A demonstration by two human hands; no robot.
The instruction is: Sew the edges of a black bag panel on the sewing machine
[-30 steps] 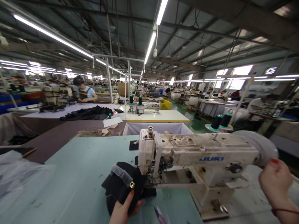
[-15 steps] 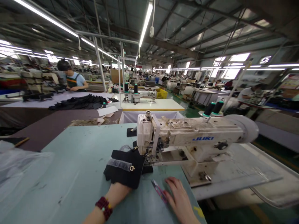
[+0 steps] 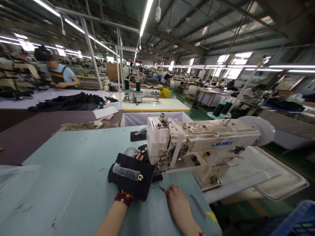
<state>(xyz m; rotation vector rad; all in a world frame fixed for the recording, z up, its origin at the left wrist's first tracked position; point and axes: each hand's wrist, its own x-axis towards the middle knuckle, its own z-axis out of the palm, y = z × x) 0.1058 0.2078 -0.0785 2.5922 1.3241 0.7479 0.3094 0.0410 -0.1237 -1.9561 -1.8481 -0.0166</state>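
Note:
A black panel (image 3: 133, 186) with a plastic-wrapped handle (image 3: 125, 171) and a gold buckle (image 3: 140, 177) lies at the left of the sewing machine's head (image 3: 159, 141). My left hand (image 3: 138, 156) is under it; the panel hides the palm, and fingertips show past its far edge, closed against the black pieces. More black pieces with gold hardware (image 3: 144, 150) lie just behind. On the table, my right hand (image 3: 177, 200) is closed over small scissors, whose blade tip (image 3: 162, 189) sticks out at its left; their handles are hidden.
The white machine arm (image 3: 209, 134) bounds the right side, with black thread cones (image 3: 218, 109) behind. A flat grey strip (image 3: 198, 206) lies right of my right hand. Clear plastic (image 3: 17, 190) lies at left. A blue crate (image 3: 295, 219) stands lower right. A co-worker (image 3: 61, 75) is beyond.
My right hand has closed over the scissors, uncovering the grey strip. My left hand has reached farther under the panel, its fingertips now showing beyond the far edge. The view has turned slightly right.

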